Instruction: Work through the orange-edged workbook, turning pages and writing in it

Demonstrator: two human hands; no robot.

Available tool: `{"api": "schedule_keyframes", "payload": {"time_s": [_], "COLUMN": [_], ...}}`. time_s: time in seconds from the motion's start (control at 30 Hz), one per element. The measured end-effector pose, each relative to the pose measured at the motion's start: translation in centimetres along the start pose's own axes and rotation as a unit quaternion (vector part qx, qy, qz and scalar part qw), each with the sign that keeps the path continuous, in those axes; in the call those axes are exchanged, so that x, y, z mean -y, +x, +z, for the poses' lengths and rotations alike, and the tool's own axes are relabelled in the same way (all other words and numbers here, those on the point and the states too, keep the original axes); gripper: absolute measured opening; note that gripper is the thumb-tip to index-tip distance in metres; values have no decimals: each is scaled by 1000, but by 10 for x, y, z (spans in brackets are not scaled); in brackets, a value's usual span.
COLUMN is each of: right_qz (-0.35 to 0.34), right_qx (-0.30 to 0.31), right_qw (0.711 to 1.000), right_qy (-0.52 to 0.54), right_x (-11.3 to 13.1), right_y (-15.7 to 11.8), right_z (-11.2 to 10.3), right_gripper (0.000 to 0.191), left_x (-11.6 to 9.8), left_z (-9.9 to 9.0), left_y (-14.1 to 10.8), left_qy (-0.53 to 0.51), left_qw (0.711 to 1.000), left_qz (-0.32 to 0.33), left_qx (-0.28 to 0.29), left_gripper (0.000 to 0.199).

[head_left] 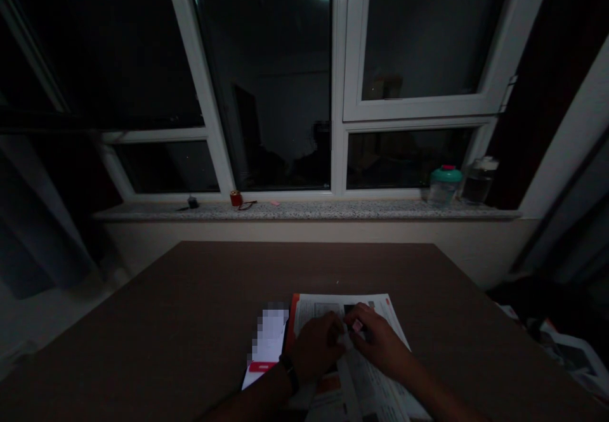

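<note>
My left hand (318, 344), with a dark band on its wrist, has its fingers curled in a pinch above printed pages. What that pinch holds, if anything, is too dark to make out. Close beside it, my right hand (378, 341) is closed on a small pale pink piece (357, 325), whose kind I cannot tell. Under both hands lies a printed booklet (304, 311) with an orange left edge, partly covered by my hands and forearms. Left of the booklet is a phone (271, 339) with a lit screen and a red bar low on it.
A dark brown table (200, 301) reaches toward a speckled stone sill (304, 211). The sill carries a small red jar (236, 198), a small dark object (192, 202), a green-lidded container (445, 186) and a clear bottle (479, 181). Papers (571, 352) lie beyond the table's right edge.
</note>
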State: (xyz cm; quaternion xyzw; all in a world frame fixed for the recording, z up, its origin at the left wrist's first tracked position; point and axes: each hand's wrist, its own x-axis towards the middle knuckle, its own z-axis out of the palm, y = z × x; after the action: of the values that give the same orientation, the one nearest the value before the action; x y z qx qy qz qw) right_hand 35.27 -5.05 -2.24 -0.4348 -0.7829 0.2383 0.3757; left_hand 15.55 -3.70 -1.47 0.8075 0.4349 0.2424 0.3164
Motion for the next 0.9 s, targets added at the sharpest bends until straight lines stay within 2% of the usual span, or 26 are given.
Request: {"api": "schedule_keyframes", "payload": {"time_s": [0.23, 0.5, 0.67, 0.9], "right_qz": [28, 18, 19, 23], "right_qx": [14, 6, 18, 33], "right_qw": [998, 997, 995, 988], "right_qy": [-55, -78, -99, -151], "right_x": [1, 1, 6, 16], "right_y": [3, 4, 3, 2], "right_z": [-2, -3, -3, -4], "right_gripper": [11, 14, 15, 16], "left_x": [-2, 0, 2, 1], "left_z": [1, 3, 2, 2], "left_y": [2, 3, 3, 3], "left_qy": [-25, -8, 41, 103], "left_qw": [1000, 1000, 999, 994], "left_qz": [14, 28, 20, 13], "left_qx": [2, -12, -28, -21], "left_gripper": [21, 20, 7, 9]}}
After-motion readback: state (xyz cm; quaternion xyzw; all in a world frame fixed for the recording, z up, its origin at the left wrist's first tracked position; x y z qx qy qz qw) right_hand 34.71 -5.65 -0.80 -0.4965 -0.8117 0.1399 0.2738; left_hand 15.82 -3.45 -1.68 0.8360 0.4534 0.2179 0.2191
